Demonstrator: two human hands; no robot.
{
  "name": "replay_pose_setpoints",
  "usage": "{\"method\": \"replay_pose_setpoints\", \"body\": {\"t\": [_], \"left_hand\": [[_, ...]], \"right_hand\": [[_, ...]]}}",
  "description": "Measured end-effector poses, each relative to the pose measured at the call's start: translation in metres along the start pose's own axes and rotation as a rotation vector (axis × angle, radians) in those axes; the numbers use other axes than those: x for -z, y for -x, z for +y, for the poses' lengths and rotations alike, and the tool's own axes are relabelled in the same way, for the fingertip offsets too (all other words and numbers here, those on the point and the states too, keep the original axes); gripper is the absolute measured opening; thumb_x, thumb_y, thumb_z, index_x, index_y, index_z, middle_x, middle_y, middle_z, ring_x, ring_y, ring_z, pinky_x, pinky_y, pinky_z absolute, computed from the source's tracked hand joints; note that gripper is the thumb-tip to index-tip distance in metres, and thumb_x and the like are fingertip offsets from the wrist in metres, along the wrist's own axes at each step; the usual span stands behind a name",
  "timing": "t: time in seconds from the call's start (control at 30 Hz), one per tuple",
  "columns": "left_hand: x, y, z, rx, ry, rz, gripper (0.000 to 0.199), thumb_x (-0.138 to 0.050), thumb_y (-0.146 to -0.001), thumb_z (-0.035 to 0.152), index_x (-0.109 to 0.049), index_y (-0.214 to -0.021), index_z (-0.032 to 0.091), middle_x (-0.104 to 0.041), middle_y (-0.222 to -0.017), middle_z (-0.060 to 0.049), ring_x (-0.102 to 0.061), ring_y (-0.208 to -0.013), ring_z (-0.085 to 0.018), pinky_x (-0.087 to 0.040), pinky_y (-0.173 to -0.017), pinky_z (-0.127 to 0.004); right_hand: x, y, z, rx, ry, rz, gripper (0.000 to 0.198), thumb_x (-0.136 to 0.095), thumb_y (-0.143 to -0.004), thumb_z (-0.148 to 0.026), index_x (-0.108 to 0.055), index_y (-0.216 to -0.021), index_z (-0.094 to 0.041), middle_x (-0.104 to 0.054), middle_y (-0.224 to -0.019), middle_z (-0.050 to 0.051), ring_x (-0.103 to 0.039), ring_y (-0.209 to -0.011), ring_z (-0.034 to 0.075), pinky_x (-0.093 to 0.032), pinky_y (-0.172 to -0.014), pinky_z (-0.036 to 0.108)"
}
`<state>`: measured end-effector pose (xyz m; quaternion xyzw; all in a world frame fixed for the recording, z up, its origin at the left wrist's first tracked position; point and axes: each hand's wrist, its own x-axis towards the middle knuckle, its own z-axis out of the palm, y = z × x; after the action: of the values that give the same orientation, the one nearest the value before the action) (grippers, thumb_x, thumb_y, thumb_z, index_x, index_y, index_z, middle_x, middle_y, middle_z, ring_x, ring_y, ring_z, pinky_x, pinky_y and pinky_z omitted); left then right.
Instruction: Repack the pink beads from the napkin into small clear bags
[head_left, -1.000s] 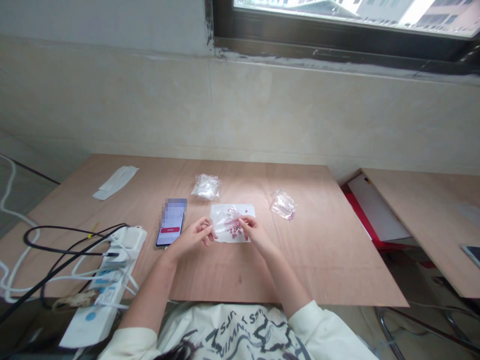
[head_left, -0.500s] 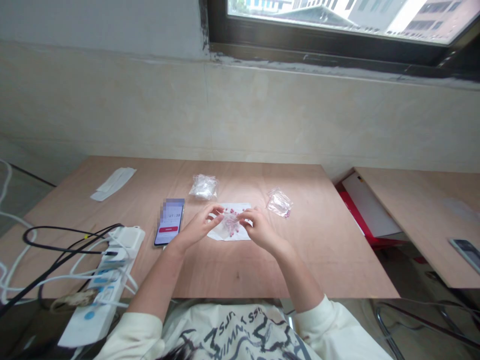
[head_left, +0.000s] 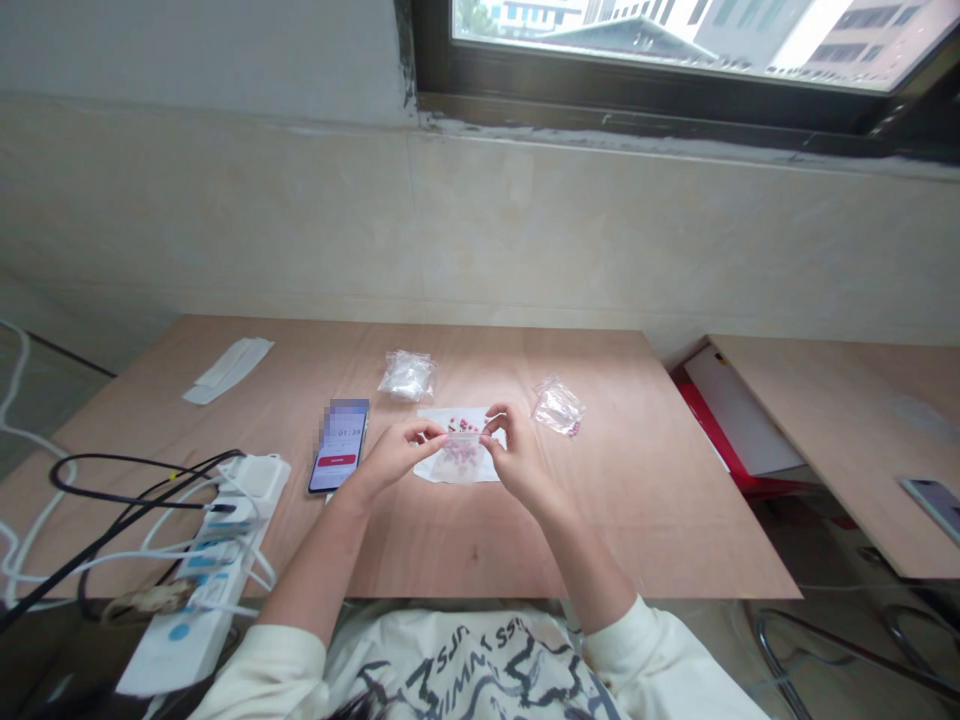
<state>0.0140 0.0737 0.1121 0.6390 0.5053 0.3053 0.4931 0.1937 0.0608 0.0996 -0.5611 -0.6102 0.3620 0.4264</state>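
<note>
A small clear plastic bag (head_left: 463,452) is stretched between my two hands over a white sheet of paper (head_left: 431,472). My left hand (head_left: 403,452) pinches the left end of its top edge between thumb and fingers. At the right end, my right hand (head_left: 517,455) pinches the same edge, with its index finger arched above. Small red and pink bead-like pieces (head_left: 463,425) lie on the paper and also show blurred through the bag. Whether any are inside it I cannot tell.
Behind the paper sit a pile of clear bags (head_left: 409,376) and, to the right, a clear bag with red pieces (head_left: 559,407). A phone (head_left: 339,445) lies left of my hand. A power strip (head_left: 214,570) with tangled cables stands front left; a folded white paper (head_left: 229,370) lies back left.
Both hands have turned slightly, and the bag's top edge is now drawn straight between them. My right index finger has lifted and arched. The other things on the table stay put.
</note>
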Motion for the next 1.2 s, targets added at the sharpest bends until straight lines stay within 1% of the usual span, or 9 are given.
{"method": "replay_pose_setpoints", "body": {"t": [0.2,0.3,0.4,0.5,0.6,0.73,0.93,1.07,1.2], "left_hand": [[0.002,-0.007,-0.003,-0.038,-0.019,0.044,0.022,-0.059,-0.065,0.036,-0.064,-0.066,0.015,-0.062,-0.07,-0.003,-0.053,-0.071,-0.017,-0.04,-0.068,-0.026],[0.003,-0.009,-0.009,-0.028,0.049,0.061,0.022,-0.058,-0.067,0.036,-0.063,-0.069,0.015,-0.062,-0.072,-0.003,-0.054,-0.072,-0.017,-0.04,-0.069,-0.026],[0.004,-0.011,-0.012,-0.024,0.079,0.063,0.021,-0.057,-0.067,0.035,-0.062,-0.071,0.015,-0.061,-0.072,-0.003,-0.054,-0.072,-0.016,-0.04,-0.069,-0.025],[0.004,-0.012,-0.009,-0.021,0.101,0.027,0.019,-0.056,-0.069,0.033,-0.06,-0.07,0.015,-0.059,-0.07,-0.002,-0.053,-0.069,-0.014,-0.041,-0.065,-0.023],[0.003,-0.011,-0.003,0.001,0.139,-0.072,0.019,-0.054,-0.071,0.033,-0.057,-0.068,0.015,-0.055,-0.065,0.0,-0.051,-0.064,-0.013,-0.04,-0.057,-0.021],[0.001,-0.011,0.003,0.005,0.116,-0.15,0.02,-0.051,-0.073,0.035,-0.057,-0.07,0.016,-0.054,-0.065,0.001,-0.05,-0.063,-0.013,-0.038,-0.055,-0.02],[-0.003,-0.011,-0.003,-0.122,-0.009,-0.085,0.02,-0.047,-0.076,0.031,-0.057,-0.07,0.015,-0.055,-0.069,-0.001,-0.05,-0.071,-0.015,-0.038,-0.065,-0.023],[-0.004,-0.007,-0.003,-0.157,-0.083,-0.071,0.02,-0.045,-0.077,0.031,-0.054,-0.07,0.015,-0.053,-0.07,-0.001,-0.049,-0.072,-0.014,-0.037,-0.066,-0.024],[-0.005,-0.001,0.004,-0.132,-0.108,-0.132,0.022,-0.044,-0.077,0.032,-0.052,-0.068,0.014,-0.05,-0.067,0.001,-0.046,-0.068,-0.013,-0.037,-0.063,-0.023]], "right_hand": [[-0.006,-0.008,0.005,-0.048,0.039,0.067,0.018,-0.053,-0.063,-0.013,-0.05,-0.08,-0.02,-0.053,-0.065,-0.001,-0.051,-0.074,0.017,-0.036,-0.067,0.028],[-0.006,-0.012,0.012,-0.119,-0.056,-0.008,0.01,-0.055,-0.067,-0.026,-0.055,-0.074,-0.018,-0.056,-0.065,0.001,-0.049,-0.063,0.015,-0.036,-0.06,0.026],[-0.008,-0.014,0.015,-0.21,-0.155,-0.064,0.018,-0.053,-0.068,-0.035,-0.055,-0.063,-0.017,-0.054,-0.059,0.001,-0.046,-0.056,0.013,-0.035,-0.055,0.025],[-0.011,-0.014,0.013,-0.219,-0.204,-0.042,0.015,-0.052,-0.067,-0.032,-0.051,-0.06,-0.018,-0.048,-0.054,-0.001,-0.043,-0.052,0.012,-0.034,-0.05,0.024],[-0.013,-0.014,0.008,-0.185,-0.141,-0.012,0.009,-0.049,-0.067,-0.025,-0.048,-0.06,-0.02,-0.043,-0.052,-0.003,-0.039,-0.05,0.011,-0.033,-0.049,0.023],[-0.012,-0.012,0.002,-0.127,-0.023,0.0,0.009,-0.05,-0.066,-0.023,-0.051,-0.058,-0.018,-0.047,-0.056,-0.001,-0.041,-0.057,0.012,-0.035,-0.056,0.024],[-0.014,-0.007,0.0,-0.206,-0.278,-0.137,0.018,-0.054,-0.066,-0.035,-0.054,-0.065,-0.017,-0.052,-0.062,0.001,-0.045,-0.058,0.012,-0.036,-0.054,0.023],[-0.02,-0.004,0.004,-0.208,-0.339,-0.076,0.015,-0.061,-0.06,-0.031,-0.056,-0.061,-0.017,-0.054,-0.061,0.0,-0.046,-0.058,0.012,-0.037,-0.055,0.024],[-0.019,-0.002,0.002,-0.261,-0.415,-0.068,0.013,-0.064,-0.056,-0.026,-0.055,-0.053,-0.017,-0.051,-0.052,-0.002,-0.042,-0.051,0.01,-0.034,-0.051,0.023]]}}
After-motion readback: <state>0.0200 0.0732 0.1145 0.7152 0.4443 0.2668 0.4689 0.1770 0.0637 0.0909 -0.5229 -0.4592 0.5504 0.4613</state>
